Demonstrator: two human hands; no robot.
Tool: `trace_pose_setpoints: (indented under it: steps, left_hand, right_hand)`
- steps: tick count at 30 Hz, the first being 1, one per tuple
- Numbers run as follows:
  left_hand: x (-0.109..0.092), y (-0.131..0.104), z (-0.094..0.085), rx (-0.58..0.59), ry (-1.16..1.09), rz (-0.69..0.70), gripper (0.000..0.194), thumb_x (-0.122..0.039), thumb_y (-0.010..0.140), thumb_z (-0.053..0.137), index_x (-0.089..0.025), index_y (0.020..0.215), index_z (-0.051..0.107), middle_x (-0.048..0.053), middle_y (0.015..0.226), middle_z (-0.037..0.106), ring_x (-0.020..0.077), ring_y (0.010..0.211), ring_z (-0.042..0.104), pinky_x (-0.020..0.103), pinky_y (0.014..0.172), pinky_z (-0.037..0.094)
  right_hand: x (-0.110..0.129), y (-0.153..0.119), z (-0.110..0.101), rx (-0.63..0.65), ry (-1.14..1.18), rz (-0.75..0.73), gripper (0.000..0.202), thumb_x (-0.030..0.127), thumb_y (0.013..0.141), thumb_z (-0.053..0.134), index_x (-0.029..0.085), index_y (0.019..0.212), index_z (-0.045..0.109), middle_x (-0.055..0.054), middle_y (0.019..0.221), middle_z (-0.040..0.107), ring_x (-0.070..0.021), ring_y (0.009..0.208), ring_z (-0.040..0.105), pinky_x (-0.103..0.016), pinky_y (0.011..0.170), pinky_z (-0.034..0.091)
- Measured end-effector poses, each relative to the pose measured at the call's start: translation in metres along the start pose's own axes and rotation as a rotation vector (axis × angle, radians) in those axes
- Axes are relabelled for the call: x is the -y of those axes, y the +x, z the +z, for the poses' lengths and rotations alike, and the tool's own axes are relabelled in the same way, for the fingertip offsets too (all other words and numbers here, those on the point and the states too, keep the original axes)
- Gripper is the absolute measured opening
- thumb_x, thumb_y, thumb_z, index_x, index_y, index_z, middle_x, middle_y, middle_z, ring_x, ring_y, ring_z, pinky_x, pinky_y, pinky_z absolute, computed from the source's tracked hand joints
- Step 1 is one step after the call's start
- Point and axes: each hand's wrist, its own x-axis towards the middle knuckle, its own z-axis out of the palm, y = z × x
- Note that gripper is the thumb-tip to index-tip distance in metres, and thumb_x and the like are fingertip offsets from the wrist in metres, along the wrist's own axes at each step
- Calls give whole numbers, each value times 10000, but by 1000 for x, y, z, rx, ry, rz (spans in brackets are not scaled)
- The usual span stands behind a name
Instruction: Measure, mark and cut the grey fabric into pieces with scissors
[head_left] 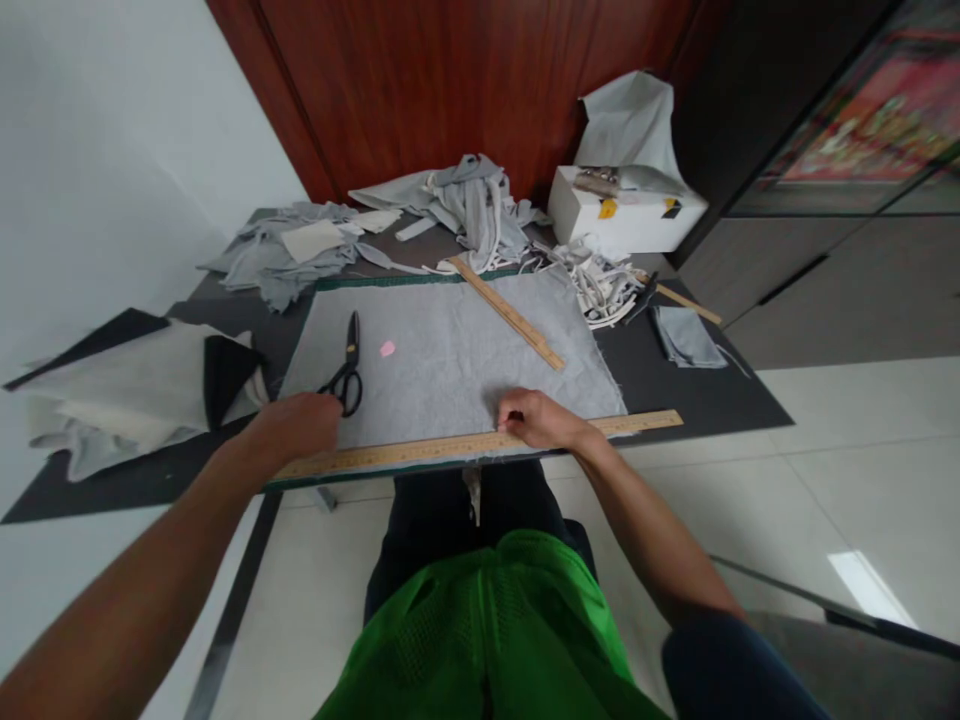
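Note:
Light grey fabric (450,350) lies flat on the dark table, over a green-edged mat. A long wooden ruler (420,452) runs along its near edge. My left hand (304,430) is at the ruler's left end, below the black scissors (351,365); its fingers are largely hidden. Near the middle of the ruler my right hand (529,418) is closed with fingertips pinched together at the ruler's upper edge; what they hold, if anything, is too small to tell. A small pink piece (387,348) and a second wooden ruler (510,312) lie on the fabric.
Grey cloth scraps (480,215) are heaped along the back. Folded cream and black fabric (142,375) sits at the left. At the back right are a white box (622,215) and a tangle of strips (600,280). A folded grey cloth (688,336) lies at the right.

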Motion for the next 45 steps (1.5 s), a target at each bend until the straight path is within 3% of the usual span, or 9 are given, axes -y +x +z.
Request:
trace_pose_setpoints:
  steps: [4, 7, 10, 18, 24, 28, 31, 39, 45]
  left_hand:
    - [-59, -7, -3, 16, -85, 289, 175, -236, 822, 565, -158, 678, 627, 2, 690, 641, 140, 679, 524, 240, 652, 297]
    - [-99, -9, 0, 153, -279, 325, 294, -396, 855, 541, -170, 704, 654, -14, 655, 630, 147, 660, 544, 246, 589, 291]
    - [-116, -1, 8, 229, -357, 318, 289, -437, 805, 567, -177, 719, 660, -9, 663, 636, 154, 651, 556, 252, 569, 308]
    - [-106, 31, 27, 332, -379, 352, 306, -495, 721, 634, -189, 732, 645, -2, 661, 629, 166, 660, 560, 250, 579, 373]
    - [-106, 28, 27, 344, -373, 320, 251, -448, 752, 634, -198, 755, 660, -32, 672, 633, 157, 696, 560, 233, 596, 361]
    - [-103, 29, 28, 364, -388, 315, 188, -391, 776, 636, -205, 765, 664, -62, 676, 626, 144, 707, 556, 225, 611, 343]
    - [-102, 34, 31, 369, -398, 340, 197, -389, 766, 640, -193, 743, 649, -54, 666, 606, 142, 682, 544, 231, 598, 341]
    - [-110, 34, 26, 370, -387, 392, 156, -337, 708, 646, -184, 678, 639, -23, 638, 597, 142, 621, 528, 260, 574, 350]
    - [-110, 17, 24, 321, -437, 434, 97, -273, 746, 698, -183, 711, 681, -22, 643, 631, 129, 602, 548, 260, 561, 330]
  right_hand:
    - [-1, 1, 0, -3, 4, 4, 229, -27, 811, 602, 180, 769, 690, -10, 795, 709, -148, 798, 630, -276, 771, 481]
    - [0, 2, -2, 1, 9, 5, 214, -7, 826, 604, 180, 760, 683, -5, 794, 704, -146, 805, 626, -275, 793, 476]
    - [1, 3, -3, 4, 15, 11, 198, 7, 829, 614, 181, 756, 673, 0, 801, 701, -142, 815, 627, -270, 812, 474]
    - [-1, -1, -4, -32, -44, -6, 188, 64, 882, 611, 210, 770, 656, -7, 820, 685, -162, 848, 619, -296, 865, 493]
    - [-27, -54, -56, -299, -165, 98, 148, 143, 906, 638, 214, 793, 702, -56, 822, 698, -211, 842, 629, -376, 866, 512]
    - [-42, -95, -89, -337, -191, 189, 142, 198, 904, 659, 222, 792, 742, -59, 811, 726, -209, 807, 648, -355, 797, 519]
    - [-48, -108, -92, -327, -173, 229, 134, 225, 890, 679, 226, 784, 760, -58, 814, 743, -208, 808, 663, -343, 760, 526]
    - [-45, -105, -87, -274, -170, 269, 162, 264, 870, 671, 239, 741, 766, -49, 792, 767, -214, 807, 695, -362, 796, 553]
    - [-16, -67, -70, -218, -119, 207, 194, 360, 911, 642, 249, 810, 764, -67, 842, 761, -229, 801, 710, -375, 775, 573]
